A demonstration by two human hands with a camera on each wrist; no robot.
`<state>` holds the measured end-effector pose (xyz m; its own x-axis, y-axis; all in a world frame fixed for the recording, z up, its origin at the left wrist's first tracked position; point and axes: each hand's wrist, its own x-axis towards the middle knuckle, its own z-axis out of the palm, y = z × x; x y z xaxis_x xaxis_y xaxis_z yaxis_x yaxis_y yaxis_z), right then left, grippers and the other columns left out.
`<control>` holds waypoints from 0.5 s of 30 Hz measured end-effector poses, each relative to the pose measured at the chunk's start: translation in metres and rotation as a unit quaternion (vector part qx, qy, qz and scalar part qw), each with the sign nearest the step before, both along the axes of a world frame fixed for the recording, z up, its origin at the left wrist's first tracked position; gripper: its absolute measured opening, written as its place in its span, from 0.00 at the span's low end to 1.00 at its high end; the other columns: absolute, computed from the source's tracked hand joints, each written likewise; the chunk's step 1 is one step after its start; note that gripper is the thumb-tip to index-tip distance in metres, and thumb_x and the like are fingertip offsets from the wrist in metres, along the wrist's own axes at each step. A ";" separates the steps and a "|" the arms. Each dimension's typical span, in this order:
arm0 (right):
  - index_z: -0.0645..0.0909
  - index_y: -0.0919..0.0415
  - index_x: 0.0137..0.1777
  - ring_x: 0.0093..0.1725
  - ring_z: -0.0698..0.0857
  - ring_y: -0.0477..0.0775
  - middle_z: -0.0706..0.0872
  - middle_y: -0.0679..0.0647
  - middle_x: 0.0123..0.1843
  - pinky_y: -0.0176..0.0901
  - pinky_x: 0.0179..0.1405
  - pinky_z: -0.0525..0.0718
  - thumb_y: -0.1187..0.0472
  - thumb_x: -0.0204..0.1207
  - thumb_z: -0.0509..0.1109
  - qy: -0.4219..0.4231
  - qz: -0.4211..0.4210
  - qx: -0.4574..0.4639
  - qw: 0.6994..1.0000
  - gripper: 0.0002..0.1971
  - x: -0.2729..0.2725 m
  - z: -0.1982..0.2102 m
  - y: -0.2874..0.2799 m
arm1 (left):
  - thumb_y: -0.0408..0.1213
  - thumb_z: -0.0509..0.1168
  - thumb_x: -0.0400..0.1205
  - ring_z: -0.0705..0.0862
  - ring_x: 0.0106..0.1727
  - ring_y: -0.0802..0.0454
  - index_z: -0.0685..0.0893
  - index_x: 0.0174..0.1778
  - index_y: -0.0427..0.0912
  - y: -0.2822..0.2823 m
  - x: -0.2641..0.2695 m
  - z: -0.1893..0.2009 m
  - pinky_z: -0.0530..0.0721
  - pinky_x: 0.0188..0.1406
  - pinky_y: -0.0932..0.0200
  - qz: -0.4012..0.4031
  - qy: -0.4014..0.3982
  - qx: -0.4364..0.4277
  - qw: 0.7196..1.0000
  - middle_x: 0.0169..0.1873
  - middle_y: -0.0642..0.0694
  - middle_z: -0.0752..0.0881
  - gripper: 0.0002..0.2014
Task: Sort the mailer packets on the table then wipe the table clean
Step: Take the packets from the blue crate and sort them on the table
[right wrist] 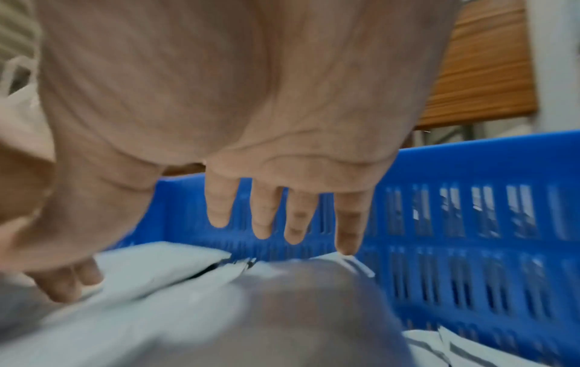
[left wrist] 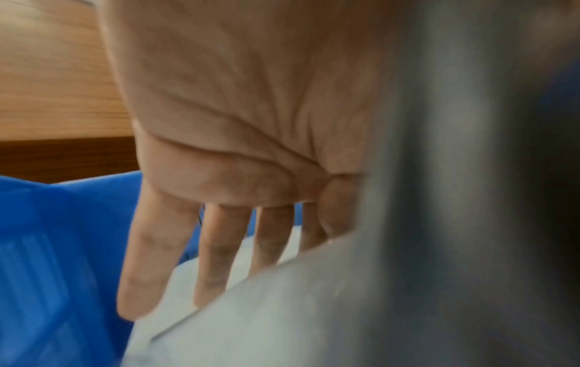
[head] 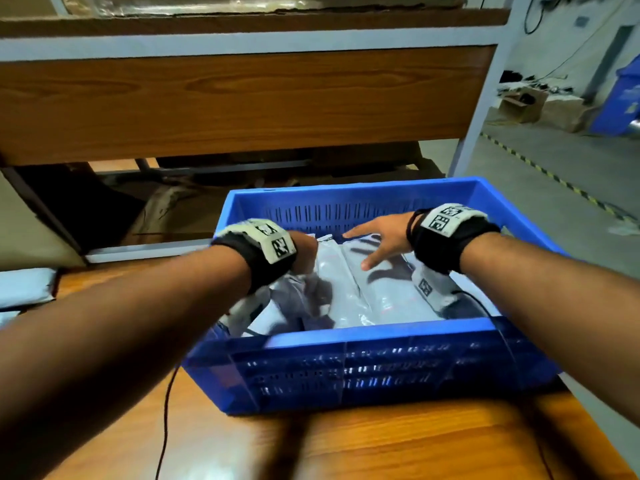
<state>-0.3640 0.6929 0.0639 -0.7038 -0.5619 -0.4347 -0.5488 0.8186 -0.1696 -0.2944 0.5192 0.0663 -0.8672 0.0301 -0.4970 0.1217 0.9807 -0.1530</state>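
A blue slotted crate (head: 381,332) stands on the wooden table (head: 381,445) and holds several grey mailer packets (head: 363,289). My left hand (head: 304,252) is over the packets at the crate's left side. In the left wrist view its fingers (left wrist: 216,250) point straight down onto a pale packet (left wrist: 282,322), which hides most of the fingertips. My right hand (head: 374,237) hovers over the packets near the far wall with its fingers (right wrist: 260,213) spread and straight, holding nothing. The crate wall (right wrist: 470,223) is just beyond them.
More grey packets (head: 24,289) lie at the table's left edge. A thin dark cable (head: 166,410) runs across the table in front of the crate. A wooden shelf unit (head: 242,98) rises behind the table. A blue bin (head: 620,95) and cardboard boxes sit far right.
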 end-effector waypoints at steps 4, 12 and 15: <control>0.64 0.37 0.79 0.78 0.67 0.56 0.66 0.50 0.82 0.52 0.76 0.65 0.45 0.67 0.80 -0.012 -0.016 0.074 0.997 0.42 -0.008 -0.001 0.031 | 0.32 0.64 0.83 0.82 0.62 0.40 0.83 0.63 0.34 -0.010 -0.011 0.040 0.78 0.42 0.65 -0.010 0.110 0.090 0.990 0.60 0.38 0.85 0.14; 0.63 0.38 0.79 0.77 0.69 0.58 0.67 0.49 0.81 0.52 0.75 0.68 0.41 0.66 0.79 0.013 -0.028 0.085 0.996 0.42 -0.008 -0.016 0.046 | 0.38 0.72 0.79 0.81 0.67 0.48 0.77 0.74 0.44 -0.015 -0.008 0.022 0.74 0.63 0.60 -0.028 0.036 0.039 0.998 0.67 0.44 0.82 0.26; 0.66 0.42 0.79 0.75 0.72 0.58 0.70 0.50 0.79 0.48 0.70 0.69 0.42 0.67 0.79 0.020 -0.011 0.104 0.994 0.41 -0.009 -0.010 0.033 | 0.38 0.75 0.76 0.84 0.57 0.53 0.78 0.71 0.43 -0.004 -0.009 -0.017 0.77 0.53 0.64 -0.030 -0.042 0.010 0.999 0.62 0.45 0.86 0.27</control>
<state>-0.3730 0.7260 0.0535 -0.7340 -0.4476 -0.5108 -0.5335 0.8454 0.0259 -0.3031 0.5154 0.0489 -0.8187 0.0913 -0.5669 0.1915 0.9742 -0.1196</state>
